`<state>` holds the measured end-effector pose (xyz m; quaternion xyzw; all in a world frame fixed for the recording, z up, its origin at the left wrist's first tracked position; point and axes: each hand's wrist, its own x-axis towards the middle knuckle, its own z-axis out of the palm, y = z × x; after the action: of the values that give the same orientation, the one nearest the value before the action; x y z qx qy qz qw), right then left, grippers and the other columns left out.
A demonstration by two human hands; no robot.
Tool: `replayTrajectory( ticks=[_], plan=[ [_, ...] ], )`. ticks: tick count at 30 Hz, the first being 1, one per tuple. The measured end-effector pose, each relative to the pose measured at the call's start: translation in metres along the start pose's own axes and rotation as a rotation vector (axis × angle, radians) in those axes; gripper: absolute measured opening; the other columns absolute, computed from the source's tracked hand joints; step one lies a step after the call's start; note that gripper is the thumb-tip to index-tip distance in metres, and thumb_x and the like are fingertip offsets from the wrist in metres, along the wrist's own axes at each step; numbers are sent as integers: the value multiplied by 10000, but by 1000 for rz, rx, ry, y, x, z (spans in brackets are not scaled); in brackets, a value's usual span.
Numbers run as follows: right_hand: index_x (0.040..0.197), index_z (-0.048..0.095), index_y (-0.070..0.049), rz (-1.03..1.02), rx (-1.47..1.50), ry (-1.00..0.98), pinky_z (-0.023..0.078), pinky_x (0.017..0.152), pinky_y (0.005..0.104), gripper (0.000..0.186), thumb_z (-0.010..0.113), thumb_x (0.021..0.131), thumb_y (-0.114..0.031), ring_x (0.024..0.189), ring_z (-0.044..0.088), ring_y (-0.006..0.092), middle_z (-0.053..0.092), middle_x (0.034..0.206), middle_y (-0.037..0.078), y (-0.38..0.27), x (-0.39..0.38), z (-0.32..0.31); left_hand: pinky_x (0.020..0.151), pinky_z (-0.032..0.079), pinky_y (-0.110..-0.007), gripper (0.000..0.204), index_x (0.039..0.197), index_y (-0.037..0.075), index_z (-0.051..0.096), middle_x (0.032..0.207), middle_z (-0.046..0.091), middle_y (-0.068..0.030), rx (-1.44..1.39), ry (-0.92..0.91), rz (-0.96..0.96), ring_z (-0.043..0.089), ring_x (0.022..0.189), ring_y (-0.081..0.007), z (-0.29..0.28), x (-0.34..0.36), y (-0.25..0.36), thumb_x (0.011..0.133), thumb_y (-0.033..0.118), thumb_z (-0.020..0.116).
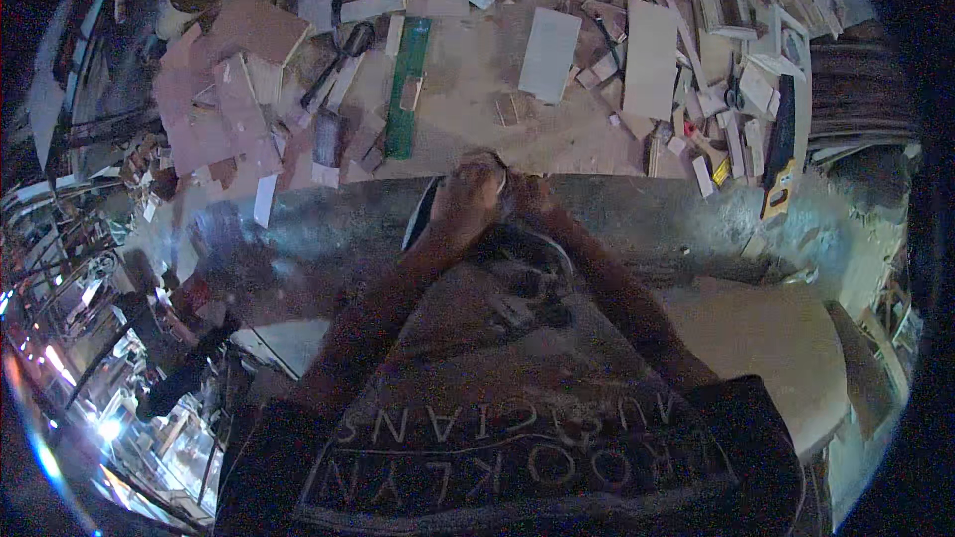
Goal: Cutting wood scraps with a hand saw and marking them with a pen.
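Observation:
Both my hands are close together at the near edge of the wooden workbench point(468, 70). My left hand point(472, 191) is closed, its fingers curled. Right beside it, my right hand point(527, 197) is closed as well, with its fingertips toward the left one. A thin pale edge shows between them, but what they hold is too dark and small to name. Beyond the hands a small wood piece point(508, 109) lies on the bench. Below them, a dark shape with a pale rim point(422, 214) shows beside my left forearm.
A green strip point(403, 89) lies left of centre, with cardboard-like panels point(214, 89) further left. Pale boards point(550, 55) and a longer board point(651, 60) lie right of centre. A handsaw point(779, 189) hangs over the right edge. Many wood offcuts point(734, 139) lie near it.

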<state>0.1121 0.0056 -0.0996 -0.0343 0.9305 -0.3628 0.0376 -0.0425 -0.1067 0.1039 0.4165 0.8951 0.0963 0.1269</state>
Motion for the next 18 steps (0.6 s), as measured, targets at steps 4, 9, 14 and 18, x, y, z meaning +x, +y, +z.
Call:
replayTrajectory(
  ticks=[4, 9, 14, 18],
  plan=[
    [1326, 391, 36, 77, -201, 243, 512, 813, 470, 414, 447, 954, -136, 1044, 567, 401, 502, 1220, 302, 14, 10, 8, 752, 500, -416, 289, 1067, 30, 545, 1024, 565, -184, -170, -173, -55, 570, 946, -348, 0, 25, -6, 819, 176, 528],
    [1244, 462, 24, 347, 445, -208, 508, 730, 446, 365, 474, 922, -146, 903, 579, 384, 557, 1068, 247, -52, 67, -108, 707, 520, -438, 275, 1060, 17, 534, 1030, 561, -195, -141, -294, -140, 588, 925, -348, -12, 7, -5, 827, 162, 515],
    [1239, 478, 0, 18, 299, -94, 485, 641, 444, 346, 434, 930, -150, 813, 568, 398, 566, 1009, 223, -20, 54, -78, 675, 532, -418, 268, 1060, 32, 531, 1020, 552, -190, -11, -12, -108, 584, 955, -322, 1, -5, 5, 827, 163, 526],
    [1247, 482, -10, 307, 191, -141, 493, 690, 468, 373, 465, 901, -146, 787, 579, 400, 581, 956, 251, -33, 43, -69, 675, 535, -403, 272, 1055, 34, 534, 1047, 541, -195, -101, -22, -54, 582, 972, -322, 9, 4, -6, 823, 176, 542]
  ],
)
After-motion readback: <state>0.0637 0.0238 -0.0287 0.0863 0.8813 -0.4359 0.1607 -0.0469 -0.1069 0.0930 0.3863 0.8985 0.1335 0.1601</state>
